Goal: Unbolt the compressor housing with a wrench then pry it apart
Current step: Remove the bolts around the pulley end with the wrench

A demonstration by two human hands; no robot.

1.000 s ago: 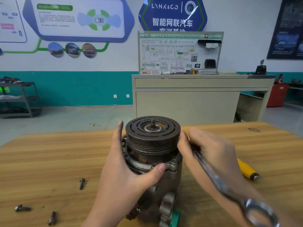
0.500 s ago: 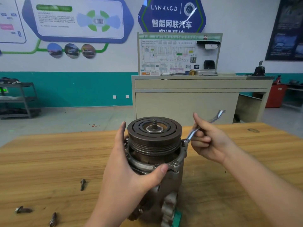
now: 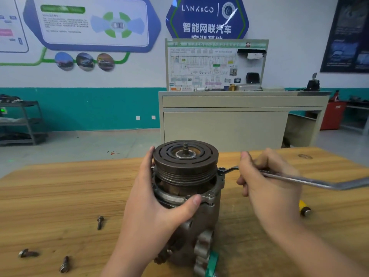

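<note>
On the wooden table (image 3: pixel 60 188) stands the compressor (image 3: pixel 187 188), upright. From below, the left hand (image 3: pixel 157 204) wraps its side, thumb across the front flange. From the right, the right hand (image 3: pixel 267 180) grips the wrench (image 3: pixel 299 179), its ring end on a flange bolt (image 3: pixel 221 170).

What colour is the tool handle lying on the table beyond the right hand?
Yellow, with a dark metal end cap, on the tool handle; the head view shows it.

Automotive training workshop: wiring-diagram board (image 3: pixel 216 64), car posters (image 3: pixel 93 23), wooden workbench (image 3: pixel 60 196).
</note>
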